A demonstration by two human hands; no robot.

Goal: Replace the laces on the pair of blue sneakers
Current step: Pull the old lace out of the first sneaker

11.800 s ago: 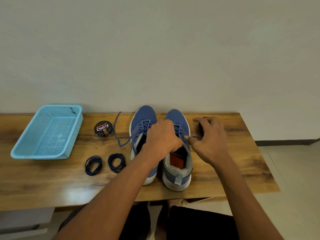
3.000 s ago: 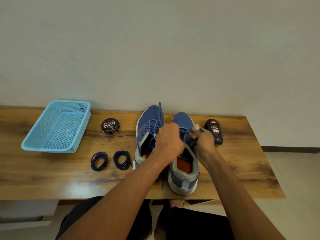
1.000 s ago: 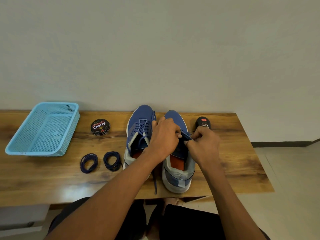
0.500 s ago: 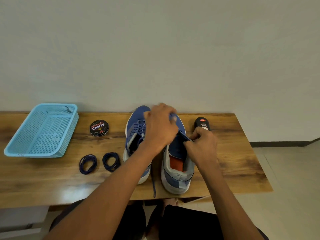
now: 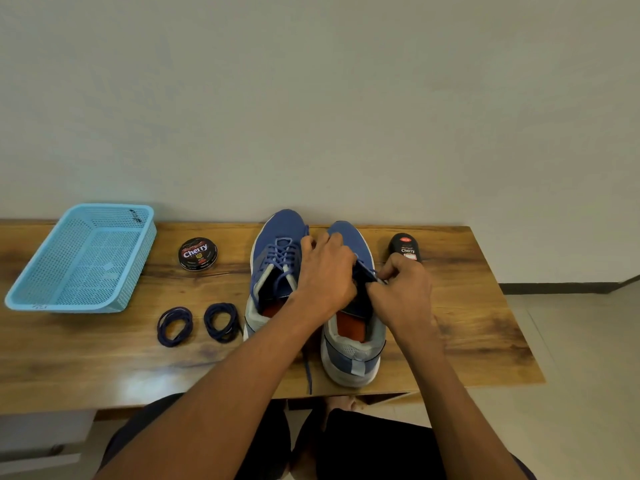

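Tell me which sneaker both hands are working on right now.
The right-side sneaker, beside the black Cherry bottle. Both hands meet over its tongue; the left-side sneaker stands untouched, fully laced.

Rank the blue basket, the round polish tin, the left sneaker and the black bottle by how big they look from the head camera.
1. Blue basket
2. Left sneaker, partly hidden by an arm
3. Round polish tin
4. Black bottle, though a hand hides its lower part, so tin versus bottle is unsure.

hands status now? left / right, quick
Left hand: fingers curled on the right sneaker, at its lacing.
Right hand: pinching the old lace at that sneaker's eyelets.
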